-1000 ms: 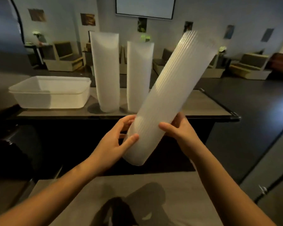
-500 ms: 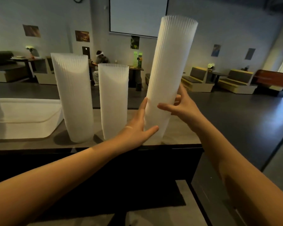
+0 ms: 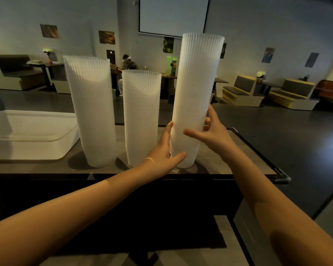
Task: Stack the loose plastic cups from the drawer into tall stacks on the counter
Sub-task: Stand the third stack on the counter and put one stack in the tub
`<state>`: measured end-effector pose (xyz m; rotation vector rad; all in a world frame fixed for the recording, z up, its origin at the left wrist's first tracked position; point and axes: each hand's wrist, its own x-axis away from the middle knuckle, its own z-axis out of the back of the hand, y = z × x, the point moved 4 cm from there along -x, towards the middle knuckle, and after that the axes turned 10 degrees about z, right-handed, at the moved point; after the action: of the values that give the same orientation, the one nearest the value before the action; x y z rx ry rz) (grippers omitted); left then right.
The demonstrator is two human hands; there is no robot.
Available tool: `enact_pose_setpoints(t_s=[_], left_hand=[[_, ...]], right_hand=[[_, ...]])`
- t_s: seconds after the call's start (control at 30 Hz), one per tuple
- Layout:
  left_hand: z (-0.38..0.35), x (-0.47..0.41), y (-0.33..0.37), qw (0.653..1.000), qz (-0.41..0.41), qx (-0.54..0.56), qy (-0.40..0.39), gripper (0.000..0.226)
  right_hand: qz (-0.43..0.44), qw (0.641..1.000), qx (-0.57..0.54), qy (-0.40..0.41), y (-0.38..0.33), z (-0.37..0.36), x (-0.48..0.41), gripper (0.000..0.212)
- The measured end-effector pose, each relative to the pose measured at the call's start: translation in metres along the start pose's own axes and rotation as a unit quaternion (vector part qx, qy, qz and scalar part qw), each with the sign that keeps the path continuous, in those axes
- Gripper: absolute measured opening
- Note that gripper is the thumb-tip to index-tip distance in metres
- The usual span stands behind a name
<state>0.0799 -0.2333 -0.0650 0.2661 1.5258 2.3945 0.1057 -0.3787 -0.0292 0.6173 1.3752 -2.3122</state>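
Note:
Three stacks of ribbed translucent plastic cups stand upright in a row on the dark counter (image 3: 233, 160). The tallest stack (image 3: 197, 89) is at the right, its base resting on the counter. My left hand (image 3: 164, 152) lies flat against its lower left side, fingers straight up and thumb stretched across the front of its base. My right hand (image 3: 210, 132) is wrapped round it a little higher, thumb in front and fingers behind. The middle stack (image 3: 141, 116) is the shortest, and the left stack (image 3: 92, 112) is of medium height. Neither hand touches these two.
A white plastic tub (image 3: 27, 135) sits on the counter's left part. The counter's right corner has a metal cap (image 3: 283, 177). A lower grey surface (image 3: 181, 256) lies just below me. Beyond are tables, benches and a seated person (image 3: 127, 66).
The tall stack went from tilted in both hands to upright on the counter beside the other two. My view and hands have moved closer to the counter.

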Motion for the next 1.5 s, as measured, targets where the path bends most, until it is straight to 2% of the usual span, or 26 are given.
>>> enact_pose_setpoints(t_s=[0.13,0.2,0.27,0.33,0.43,0.57,0.77,0.9,0.97,1.1,1.23,1.37,1.5], left_hand=[[0.001,0.003,-0.001,1.000,0.003,0.004,-0.011,0.087],[0.002,0.007,-0.001,1.000,0.003,0.016,-0.015,0.084],[0.005,0.013,-0.003,0.999,0.012,0.034,-0.017,0.082],[0.009,0.021,-0.007,0.999,0.022,0.036,-0.021,0.079],[0.020,0.040,-0.010,0.999,0.026,0.034,-0.015,0.073],[0.051,0.082,-0.011,0.997,0.005,0.071,0.038,0.052],[0.110,0.142,-0.009,0.978,-0.020,0.065,0.196,0.051],[0.140,0.148,-0.005,0.957,-0.018,0.087,0.275,0.049],[0.150,0.138,-0.005,0.948,-0.008,0.091,0.305,0.061],[0.160,0.095,-0.014,0.953,0.032,0.066,0.293,0.096],[0.165,0.056,-0.029,0.969,0.050,0.057,0.233,0.113],[0.169,0.038,-0.037,0.963,0.056,0.090,0.249,0.105],[0.171,0.031,-0.046,0.964,0.057,0.111,0.234,0.094]], right_hand=[[0.009,1.000,-0.003,-0.005,0.000,-0.003,0.004,0.095],[0.004,1.000,-0.007,-0.010,-0.001,-0.004,0.010,0.102],[-0.020,1.000,-0.013,0.020,-0.003,0.002,0.017,0.105],[-0.030,0.996,-0.012,0.083,-0.008,0.016,0.026,0.093],[0.003,0.987,-0.032,0.156,-0.018,0.037,0.047,0.063],[0.050,0.979,-0.086,0.179,-0.030,0.049,0.071,0.031],[0.100,0.975,-0.163,0.111,-0.061,0.015,0.077,0.034],[0.101,0.974,-0.202,0.001,-0.086,-0.039,0.066,0.043],[0.086,0.972,-0.210,-0.062,-0.095,-0.071,0.063,0.048],[0.032,0.963,-0.229,-0.139,-0.098,-0.126,0.057,0.059],[-0.030,0.965,-0.205,-0.161,-0.090,-0.164,0.047,0.071],[-0.079,0.965,-0.204,-0.146,-0.079,-0.184,0.033,0.073],[-0.103,0.964,-0.208,-0.133,-0.072,-0.200,0.027,0.076]])
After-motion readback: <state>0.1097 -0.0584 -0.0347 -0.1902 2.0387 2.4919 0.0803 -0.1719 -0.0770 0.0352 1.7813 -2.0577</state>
